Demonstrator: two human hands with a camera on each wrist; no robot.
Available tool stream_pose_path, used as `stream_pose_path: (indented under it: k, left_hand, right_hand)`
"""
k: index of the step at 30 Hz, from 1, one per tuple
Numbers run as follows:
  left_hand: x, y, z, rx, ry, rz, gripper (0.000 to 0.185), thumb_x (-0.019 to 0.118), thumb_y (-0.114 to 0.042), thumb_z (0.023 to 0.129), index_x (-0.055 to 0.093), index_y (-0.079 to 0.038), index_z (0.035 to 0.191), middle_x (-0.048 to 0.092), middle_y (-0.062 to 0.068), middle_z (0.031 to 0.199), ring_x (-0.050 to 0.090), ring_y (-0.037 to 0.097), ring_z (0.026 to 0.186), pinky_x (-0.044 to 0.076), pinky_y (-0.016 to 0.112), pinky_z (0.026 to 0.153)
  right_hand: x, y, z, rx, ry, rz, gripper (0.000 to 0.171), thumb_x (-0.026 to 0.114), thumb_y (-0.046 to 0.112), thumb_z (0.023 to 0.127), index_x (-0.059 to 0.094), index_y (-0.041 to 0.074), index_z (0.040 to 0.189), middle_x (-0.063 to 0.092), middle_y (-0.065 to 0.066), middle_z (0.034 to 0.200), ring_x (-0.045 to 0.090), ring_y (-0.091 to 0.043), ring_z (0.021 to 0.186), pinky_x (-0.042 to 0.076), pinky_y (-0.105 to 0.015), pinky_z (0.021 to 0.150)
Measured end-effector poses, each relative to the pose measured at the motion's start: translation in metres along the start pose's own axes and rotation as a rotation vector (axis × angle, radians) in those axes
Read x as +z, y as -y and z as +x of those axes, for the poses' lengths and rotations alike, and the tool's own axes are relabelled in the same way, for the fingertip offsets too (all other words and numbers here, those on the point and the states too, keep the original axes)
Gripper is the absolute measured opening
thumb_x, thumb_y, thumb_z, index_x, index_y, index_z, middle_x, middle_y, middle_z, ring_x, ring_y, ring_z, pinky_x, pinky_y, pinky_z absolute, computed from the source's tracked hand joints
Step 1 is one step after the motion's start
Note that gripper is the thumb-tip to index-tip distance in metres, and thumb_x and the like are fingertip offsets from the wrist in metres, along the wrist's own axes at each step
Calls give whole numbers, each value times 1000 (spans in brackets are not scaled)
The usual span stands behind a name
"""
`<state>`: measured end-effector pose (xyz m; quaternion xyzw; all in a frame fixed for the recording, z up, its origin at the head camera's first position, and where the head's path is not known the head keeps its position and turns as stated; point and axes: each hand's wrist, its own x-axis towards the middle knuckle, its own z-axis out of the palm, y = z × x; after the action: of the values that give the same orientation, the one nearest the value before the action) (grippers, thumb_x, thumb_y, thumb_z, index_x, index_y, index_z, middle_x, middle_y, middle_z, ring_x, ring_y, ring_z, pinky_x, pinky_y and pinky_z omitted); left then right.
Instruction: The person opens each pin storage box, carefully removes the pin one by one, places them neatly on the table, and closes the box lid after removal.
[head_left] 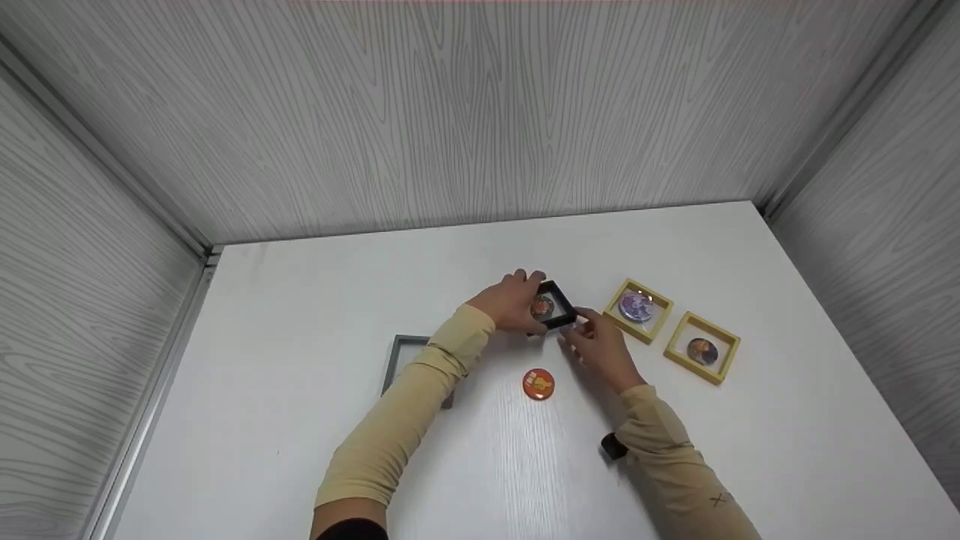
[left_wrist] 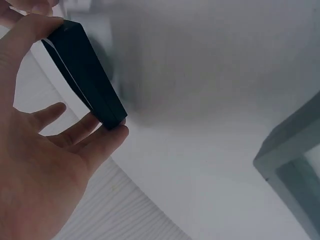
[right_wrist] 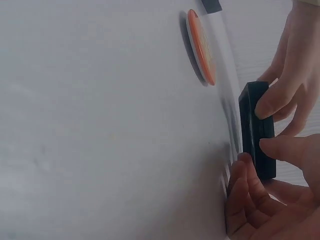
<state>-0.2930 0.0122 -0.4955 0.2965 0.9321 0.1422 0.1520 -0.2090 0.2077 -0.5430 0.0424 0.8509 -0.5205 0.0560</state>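
Between both hands is a small black square display frame (head_left: pixel 564 300), lifted off the table, with a round dark badge (head_left: pixel 541 306) with a red centre visible inside its clear window. My left hand (head_left: pixel 511 304) grips its left side, thumb on one edge and fingers on the opposite one, as the left wrist view shows. At the right corner, my right hand (head_left: pixel 602 349) pinches the frame, its thumb pressing the black side (right_wrist: pixel 257 132) in the right wrist view. An orange round badge (head_left: pixel 538 384) lies on the table below the hands.
To the right lie two yellow display frames, one holding a purple badge (head_left: pixel 637 307), the other a dark multicoloured badge (head_left: pixel 703 351). A grey frame (head_left: pixel 391 367) lies partly hidden under the left forearm. Grey wood-grain panels (head_left: pixel 450 112) stand around the white table (head_left: pixel 300 315).
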Motion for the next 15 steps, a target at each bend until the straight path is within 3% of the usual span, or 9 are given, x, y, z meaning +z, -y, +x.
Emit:
stream_pose_path:
  k: [8,15]
  left_hand:
    - [-5,1,-23,-17,-48,-133,91,80,-43,85,38,-8,158,58,19,131,59,30,114,58,46,99]
    - [-5,6,-44,-31,-72,-203,90,79,-48,86,39,-8,156,58,17,126,56,26,109,57,44,95]
  right_hand:
    - [2,-1,-1,-41,18,80,53,70,16,101,54,3,150,73,-23,108,70,-15,72,56,-22,61]
    - [5,3,-5,-58,67,150,54,73,16,100,54,4,149,72,-21,113,73,-22,78,62,-30,67]
